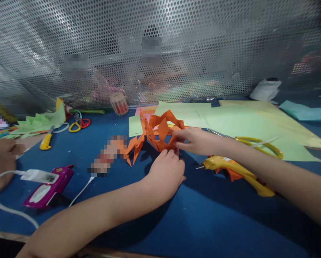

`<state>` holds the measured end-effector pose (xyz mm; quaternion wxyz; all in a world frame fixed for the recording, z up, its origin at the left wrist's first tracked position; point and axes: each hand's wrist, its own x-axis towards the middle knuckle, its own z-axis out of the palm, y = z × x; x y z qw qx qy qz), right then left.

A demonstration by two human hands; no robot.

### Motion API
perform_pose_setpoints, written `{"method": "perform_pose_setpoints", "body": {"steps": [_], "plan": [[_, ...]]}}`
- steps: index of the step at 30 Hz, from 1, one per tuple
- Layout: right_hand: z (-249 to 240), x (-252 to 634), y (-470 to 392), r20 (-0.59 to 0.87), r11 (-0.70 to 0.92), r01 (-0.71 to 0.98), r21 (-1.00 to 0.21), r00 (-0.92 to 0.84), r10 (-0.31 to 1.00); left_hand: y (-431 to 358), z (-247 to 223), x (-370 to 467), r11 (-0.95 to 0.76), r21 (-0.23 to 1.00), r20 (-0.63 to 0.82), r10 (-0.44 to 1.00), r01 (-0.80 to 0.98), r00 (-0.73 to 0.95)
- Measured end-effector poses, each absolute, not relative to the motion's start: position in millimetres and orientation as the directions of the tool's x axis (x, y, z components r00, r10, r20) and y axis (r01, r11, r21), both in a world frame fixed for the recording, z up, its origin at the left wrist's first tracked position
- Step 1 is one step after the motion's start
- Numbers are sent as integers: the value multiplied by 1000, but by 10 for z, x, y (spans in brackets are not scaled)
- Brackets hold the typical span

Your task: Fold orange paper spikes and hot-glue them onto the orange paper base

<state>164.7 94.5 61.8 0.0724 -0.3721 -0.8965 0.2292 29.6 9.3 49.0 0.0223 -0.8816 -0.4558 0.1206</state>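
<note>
An orange folded-paper piece, ring-shaped with pointed flaps, stands on the blue table. My right hand reaches in from the right and pinches its right side between thumb and fingers. My left hand is at its near edge, fingers curled against the paper; the fingertips are partly hidden. Pointed orange paper strips stick out at the piece's left. Below my right forearm lies a yellow glue gun with orange parts.
Green paper sheets and yellow-handled scissors lie at right. At left are a purple device with a white cable, a yellow cutter, small scissors and another person's hand. A perforated metal panel stands behind.
</note>
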Motion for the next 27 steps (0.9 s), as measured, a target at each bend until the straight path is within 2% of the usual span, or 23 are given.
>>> {"method": "perform_pose_setpoints", "body": {"steps": [13,27], "plan": [[531,1581,954,-4,516,684,-516,-604,797,61,465,302,-560,-253,-147,828,789,541],[508,1614,1006,-8,507,651,-565,-618,786,105,454,275,-556,-165,-184,829,815,528]]}}
